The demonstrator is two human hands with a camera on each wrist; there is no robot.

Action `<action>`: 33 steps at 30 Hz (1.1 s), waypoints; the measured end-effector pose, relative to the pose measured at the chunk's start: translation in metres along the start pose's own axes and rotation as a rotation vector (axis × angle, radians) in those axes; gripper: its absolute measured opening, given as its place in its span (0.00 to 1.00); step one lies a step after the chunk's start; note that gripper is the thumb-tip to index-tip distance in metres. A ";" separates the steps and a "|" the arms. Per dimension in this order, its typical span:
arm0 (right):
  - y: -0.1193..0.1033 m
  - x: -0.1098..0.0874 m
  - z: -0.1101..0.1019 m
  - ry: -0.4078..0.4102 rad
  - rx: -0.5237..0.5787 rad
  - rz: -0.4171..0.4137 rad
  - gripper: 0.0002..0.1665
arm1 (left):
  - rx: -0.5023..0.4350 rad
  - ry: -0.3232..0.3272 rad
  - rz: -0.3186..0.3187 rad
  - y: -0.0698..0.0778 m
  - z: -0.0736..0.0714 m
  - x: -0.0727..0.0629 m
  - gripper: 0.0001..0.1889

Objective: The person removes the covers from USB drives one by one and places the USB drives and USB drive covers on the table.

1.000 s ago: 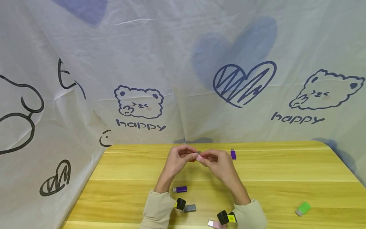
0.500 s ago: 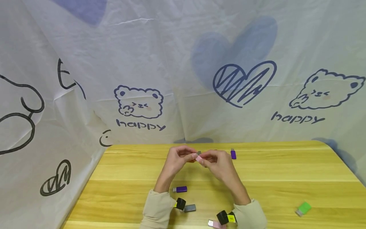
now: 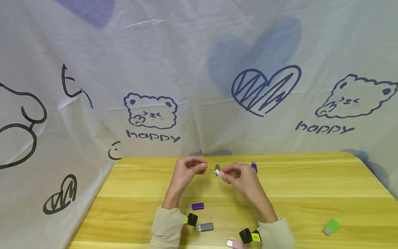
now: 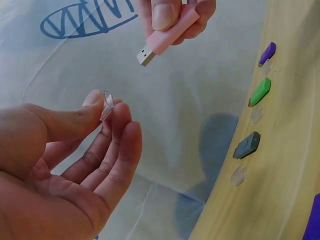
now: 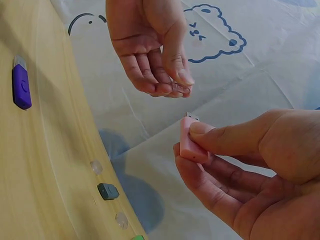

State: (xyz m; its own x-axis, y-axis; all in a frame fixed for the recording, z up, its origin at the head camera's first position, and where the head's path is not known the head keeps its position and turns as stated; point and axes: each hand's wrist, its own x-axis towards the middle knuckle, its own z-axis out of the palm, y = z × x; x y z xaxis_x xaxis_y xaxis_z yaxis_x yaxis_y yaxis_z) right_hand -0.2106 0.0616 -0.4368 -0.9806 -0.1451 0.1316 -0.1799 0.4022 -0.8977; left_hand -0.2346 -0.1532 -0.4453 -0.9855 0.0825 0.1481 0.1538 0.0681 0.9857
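Note:
My right hand [image 3: 244, 178] pinches a pink USB flash drive [image 4: 172, 32] between thumb and fingers, its metal plug bare and pointing toward the left hand. A small clear cap [image 4: 107, 106] sits between the thumb and fingertips of my left hand [image 3: 188, 171]. There is a gap between cap and plug. Below and beyond the hands, a grey flash drive [image 4: 247, 145], a green one [image 4: 260, 92] and a purple one [image 4: 268, 54] lie in a row along the back edge of the table. Clear caps [image 4: 239, 176] lie beside them.
Nearer on the wooden table [image 3: 140, 214] lie a purple drive [image 3: 196, 206], a grey drive [image 3: 205, 227] and a pink drive [image 3: 235, 244] partly behind the right wrist's camera. Another green drive [image 3: 332, 226] is at the right. A printed cloth [image 3: 199, 69] hangs behind the table.
The hands were together at the pink flash drive and have moved apart. The clear cap came off with the left hand, leaving the plug uncovered in the right.

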 end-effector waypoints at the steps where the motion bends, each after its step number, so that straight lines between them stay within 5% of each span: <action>1: 0.001 0.000 -0.001 -0.003 0.001 -0.002 0.07 | 0.007 -0.007 -0.005 0.000 0.001 0.000 0.06; 22: 0.032 0.005 -0.037 0.040 0.018 0.009 0.13 | 0.076 0.025 -0.020 -0.006 -0.009 0.001 0.05; 33: 0.037 0.011 -0.014 0.040 0.013 -0.029 0.10 | 0.090 0.037 -0.042 -0.007 -0.013 0.000 0.05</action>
State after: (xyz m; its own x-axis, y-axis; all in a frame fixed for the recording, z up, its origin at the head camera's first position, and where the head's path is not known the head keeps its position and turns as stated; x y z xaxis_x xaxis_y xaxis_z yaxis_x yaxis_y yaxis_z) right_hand -0.2289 0.0880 -0.4625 -0.9773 -0.1199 0.1744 -0.2078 0.3868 -0.8984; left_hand -0.2370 -0.1665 -0.4511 -0.9929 0.0408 0.1115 0.1166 0.1597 0.9803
